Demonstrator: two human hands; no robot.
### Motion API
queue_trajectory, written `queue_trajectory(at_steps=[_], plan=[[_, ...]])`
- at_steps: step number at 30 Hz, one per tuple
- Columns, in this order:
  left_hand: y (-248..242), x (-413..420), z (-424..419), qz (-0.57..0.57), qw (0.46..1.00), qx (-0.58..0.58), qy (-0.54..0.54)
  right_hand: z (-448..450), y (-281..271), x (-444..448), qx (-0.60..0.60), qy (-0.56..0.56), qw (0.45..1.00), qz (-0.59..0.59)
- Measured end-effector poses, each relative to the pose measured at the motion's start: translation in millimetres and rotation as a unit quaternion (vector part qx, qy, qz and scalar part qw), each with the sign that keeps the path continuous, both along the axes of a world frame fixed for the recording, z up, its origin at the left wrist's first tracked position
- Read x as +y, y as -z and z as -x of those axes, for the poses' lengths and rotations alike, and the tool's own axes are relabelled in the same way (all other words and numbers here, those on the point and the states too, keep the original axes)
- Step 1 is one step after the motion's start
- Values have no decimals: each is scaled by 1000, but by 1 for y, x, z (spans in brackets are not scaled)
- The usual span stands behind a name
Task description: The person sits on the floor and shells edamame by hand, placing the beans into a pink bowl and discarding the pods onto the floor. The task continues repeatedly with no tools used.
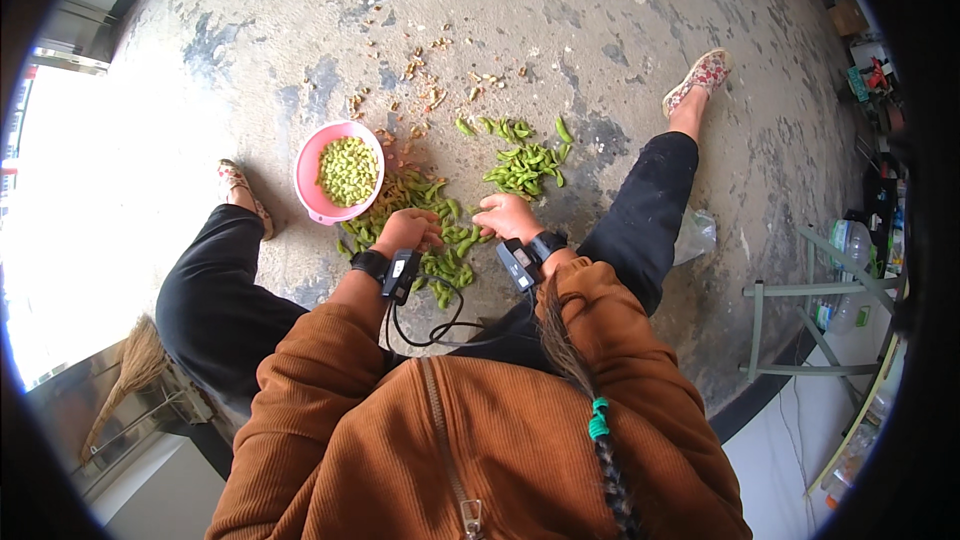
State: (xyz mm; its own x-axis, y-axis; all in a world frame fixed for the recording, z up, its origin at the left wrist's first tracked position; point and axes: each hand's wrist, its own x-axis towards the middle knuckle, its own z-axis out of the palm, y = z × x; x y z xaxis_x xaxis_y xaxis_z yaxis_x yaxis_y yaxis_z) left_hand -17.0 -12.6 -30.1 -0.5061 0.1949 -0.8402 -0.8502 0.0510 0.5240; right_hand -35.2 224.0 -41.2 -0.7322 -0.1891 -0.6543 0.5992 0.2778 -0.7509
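My left hand hovers over a pile of green soybean pods on the concrete floor, its fingers curled inward. My right hand is opposite it, thumb and fingertips drawn together at the pile's right edge. Whether either hand pinches a pod is too small to tell. A pink plastic basin with shelled green beans stands just beyond my left hand, touching the pile. Ahead of my right hand lies a smaller heap of green pods, with a few strays around it.
Brown shell scraps litter the floor ahead. My feet in patterned shoes flank the work area. A clear plastic bag lies by my right leg, a green metal frame farther right. A straw broom leans at left. Cables link my wrist devices.
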Motion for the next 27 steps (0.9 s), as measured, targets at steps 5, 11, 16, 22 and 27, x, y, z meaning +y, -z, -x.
queue_trajectory(at_steps=[5,11,16,22,27], plan=[[2,-6,5,-19,999,3,-33,33,40,39,206,67,926,-309],[1,-6,8,-13,1000,2,-25,32,62,53,237,19,891,-388],[2,-4,7,-11,999,22,-20,34,65,26,101,55,981,-158],[-13,16,12,5,997,78,-2,27,19,7,-151,96,962,207],[-28,29,8,44,990,134,8,5,-14,-23,-200,45,941,271]])
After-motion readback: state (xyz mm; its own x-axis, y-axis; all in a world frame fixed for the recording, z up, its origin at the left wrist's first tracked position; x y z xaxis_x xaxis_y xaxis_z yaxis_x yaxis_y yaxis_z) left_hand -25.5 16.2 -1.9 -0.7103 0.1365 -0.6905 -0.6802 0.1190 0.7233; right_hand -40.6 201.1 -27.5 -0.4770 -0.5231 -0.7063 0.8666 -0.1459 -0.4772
